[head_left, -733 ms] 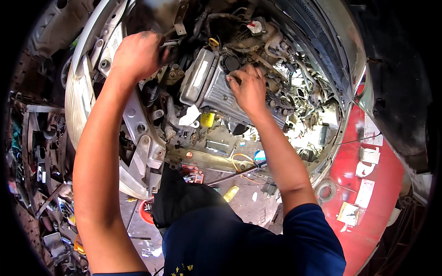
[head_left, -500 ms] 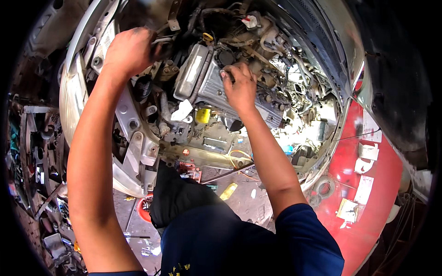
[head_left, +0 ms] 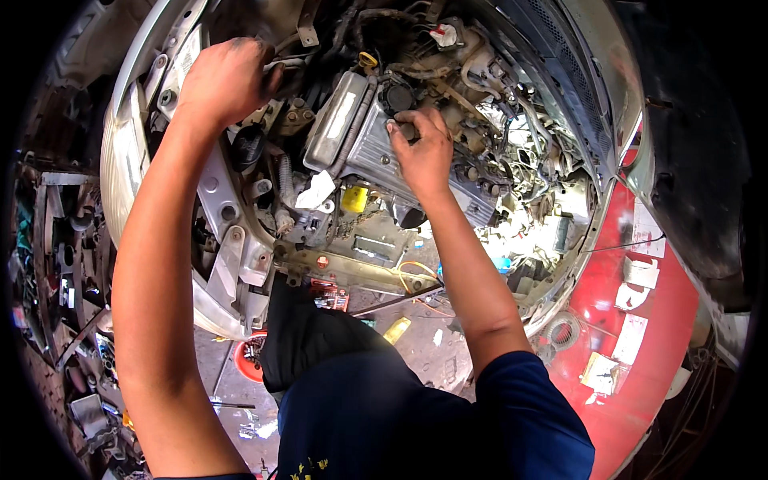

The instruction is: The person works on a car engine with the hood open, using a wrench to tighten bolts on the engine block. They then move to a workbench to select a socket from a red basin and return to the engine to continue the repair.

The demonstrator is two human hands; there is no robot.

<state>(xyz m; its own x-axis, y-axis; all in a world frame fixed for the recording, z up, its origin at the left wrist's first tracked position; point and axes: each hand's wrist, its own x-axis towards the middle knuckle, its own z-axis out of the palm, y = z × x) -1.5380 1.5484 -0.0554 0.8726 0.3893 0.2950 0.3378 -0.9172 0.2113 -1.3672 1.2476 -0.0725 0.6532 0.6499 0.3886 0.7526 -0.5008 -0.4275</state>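
In the upper left of the engine bay, my left hand [head_left: 232,76] is curled in a fist around something near a metal pipe, hidden by the fingers. My right hand [head_left: 420,152] rests over the ribbed silver engine cover [head_left: 378,148], fingers bent around a small dark part I cannot make out, just below a round black cap [head_left: 397,98]. A silver box [head_left: 334,120] lies left of that cover, and a yellow loop handle [head_left: 368,59] stands above it. Below are a white scrap [head_left: 315,190] and a yellow piece [head_left: 354,199].
The car's front frame [head_left: 212,184] curves along the left. A red panel [head_left: 632,320] with paper scraps is at right. Below lie a red bowl [head_left: 244,360], a red socket case [head_left: 328,296] and an orange hose [head_left: 416,268] on the floor. Metal parts [head_left: 72,264] crowd the far left.
Compared with the earliest frame, my left hand sits higher and further left, still curled. My right hand has shifted slightly left and up. The whole view has shifted a little too.
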